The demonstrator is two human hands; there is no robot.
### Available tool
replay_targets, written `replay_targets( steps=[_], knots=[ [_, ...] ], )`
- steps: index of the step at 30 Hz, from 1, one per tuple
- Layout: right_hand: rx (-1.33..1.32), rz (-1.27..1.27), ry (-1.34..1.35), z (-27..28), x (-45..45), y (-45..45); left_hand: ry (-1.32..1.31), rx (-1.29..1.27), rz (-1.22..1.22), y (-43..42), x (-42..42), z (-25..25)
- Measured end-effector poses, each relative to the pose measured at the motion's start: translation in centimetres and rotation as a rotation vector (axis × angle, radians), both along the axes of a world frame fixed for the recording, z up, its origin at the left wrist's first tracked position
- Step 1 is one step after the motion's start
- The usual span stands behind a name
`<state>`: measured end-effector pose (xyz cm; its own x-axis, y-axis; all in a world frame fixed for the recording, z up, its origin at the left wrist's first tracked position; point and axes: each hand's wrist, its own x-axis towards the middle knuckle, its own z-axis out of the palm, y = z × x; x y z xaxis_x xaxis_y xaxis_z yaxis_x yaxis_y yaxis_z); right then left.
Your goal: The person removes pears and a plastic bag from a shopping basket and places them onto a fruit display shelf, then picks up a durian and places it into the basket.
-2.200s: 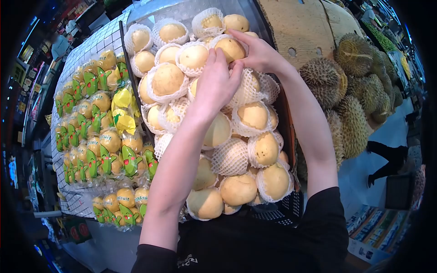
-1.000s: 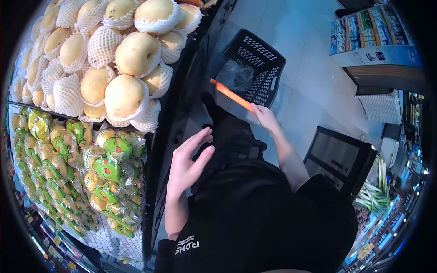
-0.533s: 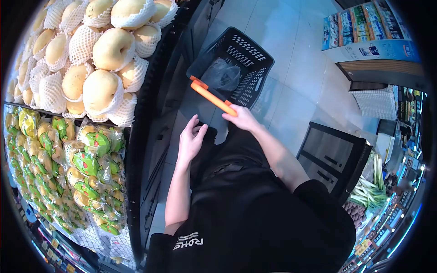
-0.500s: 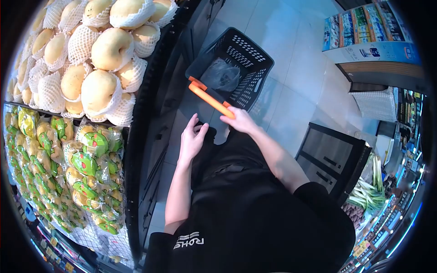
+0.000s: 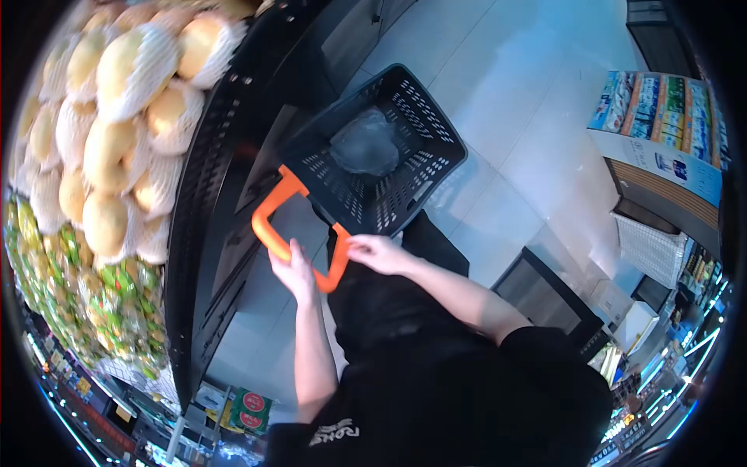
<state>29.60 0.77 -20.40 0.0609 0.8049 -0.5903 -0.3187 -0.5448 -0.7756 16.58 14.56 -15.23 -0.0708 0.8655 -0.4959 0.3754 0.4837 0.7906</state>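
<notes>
The black shopping basket [image 5: 381, 156] has an orange handle [image 5: 266, 226] that points toward me. Inside it lies a clear plastic bag [image 5: 366, 144]; what the bag holds cannot be made out. My left hand [image 5: 294, 268] is closed round the long grip bar of the handle, with the thumb over it. At the handle's right arm, near the basket rim, my right hand [image 5: 377, 253] has its fingers closed on the orange part.
On the left stands a fruit display with pale fruit in foam nets [image 5: 117, 148] and bagged fruit [image 5: 85, 296], edged by a black rim [image 5: 204, 132]. A black screen-like panel [image 5: 537, 288] and a shelf of packets [image 5: 661, 109] are at right. Tiled floor lies between.
My left hand, empty and apart before, now grips the handle. My right hand has shifted from the grip bar to the handle's side arm. The handle has swung toward me, and the view has turned.
</notes>
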Motion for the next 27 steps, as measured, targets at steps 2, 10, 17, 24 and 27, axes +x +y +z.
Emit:
replay_targets(
  steps=[2, 10, 17, 24, 27],
  knots=[
    [-0.151, 0.000, -0.223, -4.8, 5.1, -0.4, 0.083, -0.006, 0.038, -0.1, 1.1, 0.5],
    [-0.655, 0.319, -0.616, -26.3, 17.1, 0.0, 0.376, 0.081, 0.091, -1.1, 2.0, -0.5],
    [-0.594, 0.456, -0.538, -34.1, 18.8, 4.5, 0.462, 0.069, 0.117, -1.2, 2.9, -0.5],
    [-0.543, 0.531, -0.625, -41.3, 15.6, 3.2, 0.460, 0.086, 0.109, -1.4, 3.2, -0.3],
    [-0.517, 0.519, -0.708, -40.9, 16.4, 3.3, 0.477, 0.086, 0.108, -1.4, 3.7, -0.2]
  ],
)
